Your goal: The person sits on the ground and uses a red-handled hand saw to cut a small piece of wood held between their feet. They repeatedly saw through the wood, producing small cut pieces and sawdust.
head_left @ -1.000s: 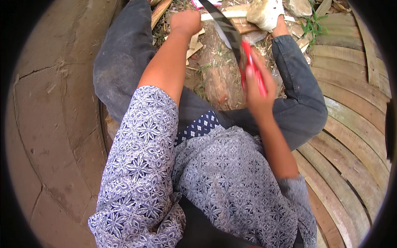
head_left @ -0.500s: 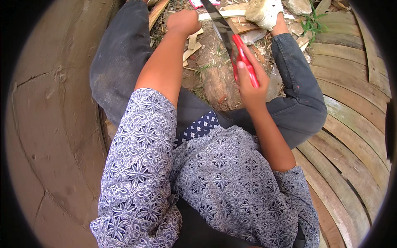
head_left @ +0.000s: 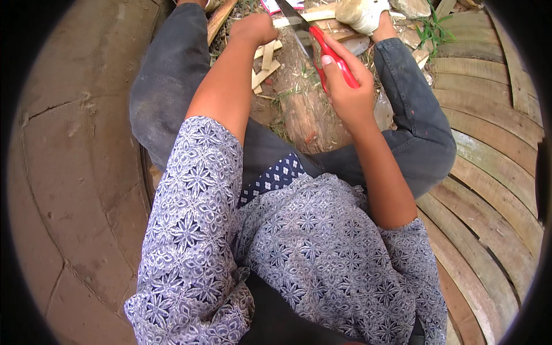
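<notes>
My right hand is wrapped round the red handle of a handsaw, thumb along its near side. The saw's blade slants away to the upper left and crosses a pale, thin wooden strip. At the strip's left end, my left hand is closed in a fist round it, left of the blade. A white shoe on my foot is by the strip's right part; whether it presses on the wood is hard to tell. The blade's far tip runs out of view at the top.
Under the saw lies a rough log. Several short wood offcuts are scattered beside my left forearm. Wooden slats spread along the right, near a grass tuft. A cracked brown surface fills the left side.
My right hand and the saw have moved away from me, up the picture, and the handle sits nearer the strip. My left hand keeps its hold on the strip with little movement.
</notes>
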Demonstrator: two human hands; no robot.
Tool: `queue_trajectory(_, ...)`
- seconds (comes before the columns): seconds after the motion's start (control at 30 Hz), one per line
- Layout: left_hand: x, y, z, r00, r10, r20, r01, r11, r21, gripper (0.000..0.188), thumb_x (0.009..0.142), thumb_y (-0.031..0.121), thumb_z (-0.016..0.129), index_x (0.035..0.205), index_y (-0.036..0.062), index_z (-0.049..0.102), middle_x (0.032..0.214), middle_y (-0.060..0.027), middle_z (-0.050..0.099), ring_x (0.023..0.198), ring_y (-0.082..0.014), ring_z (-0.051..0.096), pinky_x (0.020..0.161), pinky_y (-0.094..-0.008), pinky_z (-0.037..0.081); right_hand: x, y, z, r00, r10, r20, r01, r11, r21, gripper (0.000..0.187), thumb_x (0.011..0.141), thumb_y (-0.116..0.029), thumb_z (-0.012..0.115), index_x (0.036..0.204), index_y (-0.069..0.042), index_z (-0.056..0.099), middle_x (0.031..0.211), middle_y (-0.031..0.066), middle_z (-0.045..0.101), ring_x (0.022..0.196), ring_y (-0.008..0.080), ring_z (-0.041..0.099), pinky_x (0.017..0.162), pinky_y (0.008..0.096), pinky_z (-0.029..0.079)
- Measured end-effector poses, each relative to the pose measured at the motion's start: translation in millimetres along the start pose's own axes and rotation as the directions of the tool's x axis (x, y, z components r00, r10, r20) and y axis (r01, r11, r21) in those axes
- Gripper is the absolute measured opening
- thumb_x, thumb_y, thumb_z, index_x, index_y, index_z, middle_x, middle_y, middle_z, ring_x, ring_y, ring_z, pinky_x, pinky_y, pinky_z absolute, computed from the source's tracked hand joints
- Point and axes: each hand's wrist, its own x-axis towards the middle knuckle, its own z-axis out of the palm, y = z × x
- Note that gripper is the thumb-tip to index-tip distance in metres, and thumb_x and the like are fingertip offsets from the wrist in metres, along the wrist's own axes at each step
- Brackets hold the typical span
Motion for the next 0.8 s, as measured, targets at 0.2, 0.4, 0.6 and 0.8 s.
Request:
queue_trajectory(0.2, 15.1, -8.3, 13.6, 0.997, 0.027, 0.070, -0.023, 0.998, -0.053, 0.044, 0.083, 0.038, 0.061, 0.115, 0.0098, 0.073, 0.116, -0.0189, 0.070, 0.109, -0.0353, 0.067, 0.092, -0.0493, 0.053, -24.8, 15.8, -3.0, 0.997, -0.080, 0.005, 0.080, 0.995, -0.061, 0.041, 0.096, -0.009, 0.062, 0.136, -0.001, 0.059, 0.127, 0.0168, 0.066, 0.112, 0.0148, 0.062, 0.095, 0.0276, 0.047)
queue_trajectory(0.4, 18.1, -15.3, 16.9, 0.998, 0.029, 0.050, -0.026, 0.998, -0.060, 0.043, 0.082, 0.037, 0.062, 0.113, 0.0090, 0.073, 0.114, -0.0186, 0.071, 0.106, -0.0371, 0.068, 0.091, -0.0491, 0.052, -95.2, -14.0, -45.7, 0.992, 0.124, 0.002, -0.123, 0.989, -0.082, 0.041, 0.098, -0.011, 0.061, 0.137, -0.001, 0.058, 0.128, 0.0159, 0.065, 0.114, 0.0158, 0.061, 0.098, 0.0287, 0.046)
queue_trajectory(0.6, -6.8, 0.0, 7.6, 1.000, -0.001, -0.007, 0.001, 1.000, -0.006, 0.043, 0.082, 0.038, 0.060, 0.112, 0.0098, 0.073, 0.113, -0.0187, 0.071, 0.107, -0.0354, 0.068, 0.095, -0.0481, 0.052, -37.7, -9.9, -39.1, 0.987, -0.158, 0.038, 0.163, 0.971, -0.174, 0.040, 0.097, -0.013, 0.063, 0.135, -0.001, 0.061, 0.115, 0.0093, 0.069, 0.093, 0.0082, 0.061, 0.081, 0.0225, 0.048)
queue_trajectory(0.8, -7.1, 5.4, 10.7, 0.999, -0.003, 0.032, 0.004, 1.000, -0.007, 0.042, 0.082, 0.037, 0.061, 0.112, 0.0106, 0.073, 0.116, -0.0182, 0.071, 0.107, -0.0349, 0.068, 0.093, -0.0470, 0.053, 44.4, 5.1, 10.6, 1.000, 0.030, 0.005, -0.030, 0.999, 0.020, 0.038, 0.095, -0.013, 0.065, 0.132, -0.002, 0.063, 0.102, 0.0029, 0.069, 0.077, 0.0045, 0.056, 0.068, 0.0226, 0.047)
